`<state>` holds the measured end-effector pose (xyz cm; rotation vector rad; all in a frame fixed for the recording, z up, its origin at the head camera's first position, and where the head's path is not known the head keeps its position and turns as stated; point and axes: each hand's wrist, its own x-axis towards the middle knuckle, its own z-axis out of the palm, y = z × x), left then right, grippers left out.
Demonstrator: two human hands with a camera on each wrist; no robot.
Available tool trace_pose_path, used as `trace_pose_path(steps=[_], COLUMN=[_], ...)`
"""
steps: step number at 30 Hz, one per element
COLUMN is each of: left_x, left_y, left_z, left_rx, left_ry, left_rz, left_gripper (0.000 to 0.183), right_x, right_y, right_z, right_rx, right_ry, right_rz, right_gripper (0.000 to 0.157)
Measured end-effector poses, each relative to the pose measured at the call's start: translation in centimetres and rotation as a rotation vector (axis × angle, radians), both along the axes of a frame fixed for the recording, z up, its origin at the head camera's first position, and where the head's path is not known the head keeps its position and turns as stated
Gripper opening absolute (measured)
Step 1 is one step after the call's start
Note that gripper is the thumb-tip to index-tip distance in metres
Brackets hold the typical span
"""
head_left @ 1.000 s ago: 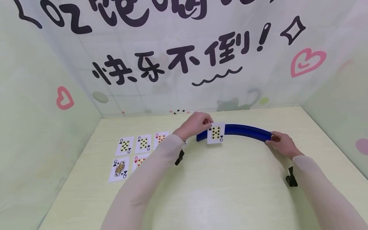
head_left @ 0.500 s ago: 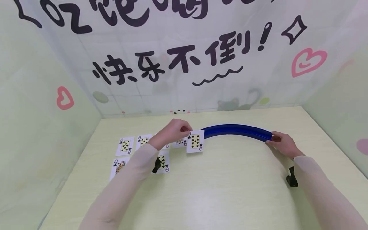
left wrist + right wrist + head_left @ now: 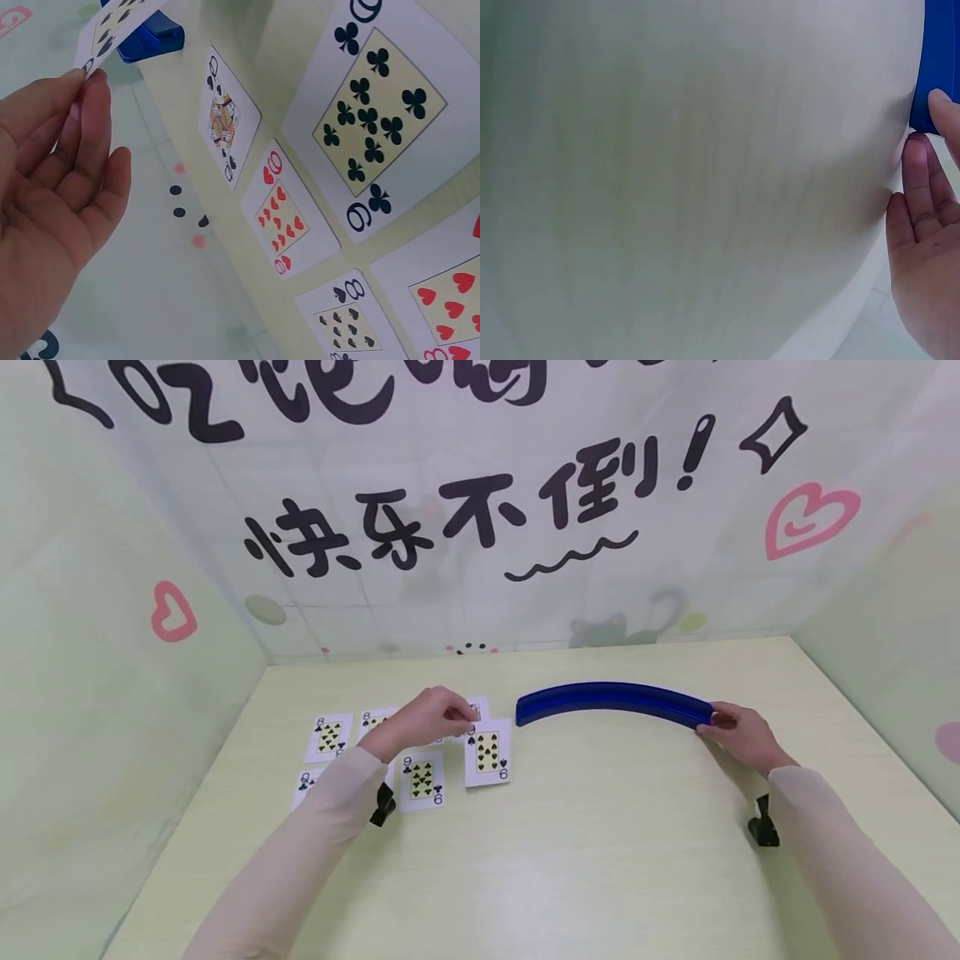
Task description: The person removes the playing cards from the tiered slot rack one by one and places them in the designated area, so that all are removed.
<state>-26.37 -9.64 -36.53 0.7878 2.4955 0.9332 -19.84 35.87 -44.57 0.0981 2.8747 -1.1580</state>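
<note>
My left hand (image 3: 431, 718) pinches the nine of spades (image 3: 487, 756) by its upper left corner, thumb against fingertips. In the left wrist view that card (image 3: 112, 30) tilts away above the table. Just behind it in the head view lies a face card (image 3: 478, 706), partly covered. To its left is the nine of clubs (image 3: 422, 781), face up. My right hand (image 3: 742, 739) holds the right end of a blue curved card holder (image 3: 615, 695), which stands on the table with no card in it. The right wrist view shows the thumb on the holder (image 3: 937, 60).
Face-up cards lie in two rows on the left: the eight of clubs (image 3: 328, 739), eight of spades (image 3: 349, 319), nine of hearts (image 3: 281, 217), a queen (image 3: 223, 120) and others partly under my left arm. A printed backdrop (image 3: 450, 602) rises behind the table (image 3: 600, 860).
My left hand has carried the nine of spades left and toward me, from in front of the blue card holder to beside the nine of clubs. My right hand stays on the holder's end.
</note>
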Motion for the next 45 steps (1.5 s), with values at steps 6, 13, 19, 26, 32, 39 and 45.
trace_pose_path(steps=[6, 13, 19, 26, 32, 39, 45], left_x=[-0.1, -0.6, -0.7, -0.5, -0.3, -0.1, 0.1], left_y=[-0.6, -0.7, -0.7, -0.6, -0.4, -0.2, 0.0], left_z=[-1.0, -2.6, -4.2, -4.8, -4.9, -5.1, -5.2], left_rx=[-0.013, -0.102, -0.18, -0.218, -0.217, -0.198, -0.206], left_ry=[-0.027, 0.024, 0.021, -0.007, 0.023, 0.056, 0.056], left_rz=[0.091, 0.212, 0.245, 0.285, 0.284, 0.301, 0.328], left_gripper=[0.015, 0.007, 0.005, 0.004, 0.005, 0.006, 0.005], right_x=[0.1, 0.1, 0.0, 0.0, 0.0, 0.0, 0.1], right_y=[0.0, -0.1, -0.2, -0.2, -0.1, -0.2, -0.1], right_z=[0.0, 0.0, 0.1, 0.1, -0.1, -0.1, -0.1], right_rx=[-0.001, 0.002, 0.001, -0.002, -0.013, -0.006, -0.014], right_ry=[0.011, 0.03, 0.031, 0.03, 0.012, 0.022, 0.017], right_rz=[0.001, 0.0, -0.003, -0.005, -0.01, -0.013, -0.014], right_gripper=[0.059, 0.053, 0.052, 0.052, 0.053, 0.049, 0.051])
